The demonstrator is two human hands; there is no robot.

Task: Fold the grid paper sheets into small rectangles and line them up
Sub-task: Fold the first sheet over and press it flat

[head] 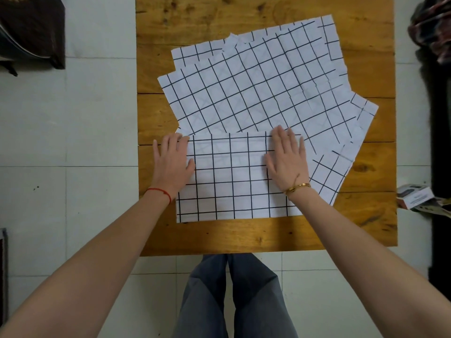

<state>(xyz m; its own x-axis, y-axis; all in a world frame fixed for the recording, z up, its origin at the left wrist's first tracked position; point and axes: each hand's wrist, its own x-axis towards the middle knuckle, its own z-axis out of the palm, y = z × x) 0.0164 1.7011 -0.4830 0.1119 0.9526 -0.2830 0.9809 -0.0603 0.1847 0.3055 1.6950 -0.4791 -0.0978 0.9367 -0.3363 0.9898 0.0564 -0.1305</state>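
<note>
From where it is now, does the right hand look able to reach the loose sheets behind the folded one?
Probably yes: the right hand lies flat on the folded sheet, fingertips already at the loose sheets, with nothing between.

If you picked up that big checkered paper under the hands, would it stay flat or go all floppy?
Probably floppy: the folded grid sheet looks thin, and old crease marks show on it. It is likely very light, since the loose sheets behind it lie fanned and slightly curled at their edges. It may slide easily on the smooth wooden table, which may be why the left hand and right hand press it flat.
</note>
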